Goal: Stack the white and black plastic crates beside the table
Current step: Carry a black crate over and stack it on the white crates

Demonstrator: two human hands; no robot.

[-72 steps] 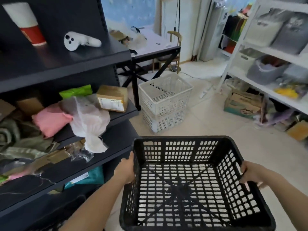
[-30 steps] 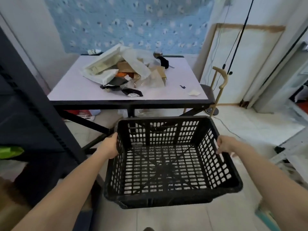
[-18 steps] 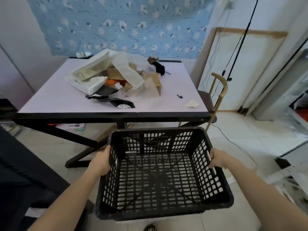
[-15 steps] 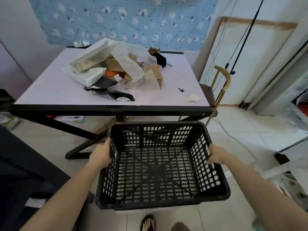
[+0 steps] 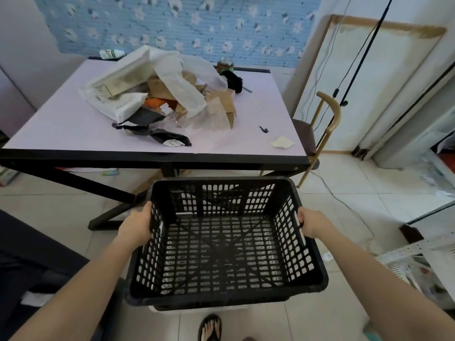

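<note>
While both hands' fingers clamp its sides, one black crate [image 5: 221, 244] hangs before one table [image 5: 246, 158]

Black crate [image 5: 221, 252] in matt, hard plastic, its walls and floor an open lattice of slots; bare left hand [image 5: 135, 226] at nine o'clock and bare right hand [image 5: 310, 223] at three o'clock clasp its sides. At twelve o'clock, the table [image 5: 246, 124] shows a smooth pale top with a soft sheen on a matt black frame. On it, crinkled translucent plastic bags [image 5: 172, 77], brown cardboard [image 5: 225, 104] and paper scraps. Floor tiles [image 5: 344, 198] pale, smooth, faintly glossy. At two o'clock, a chair [image 5: 327, 119] with a wood-look frame.
</note>
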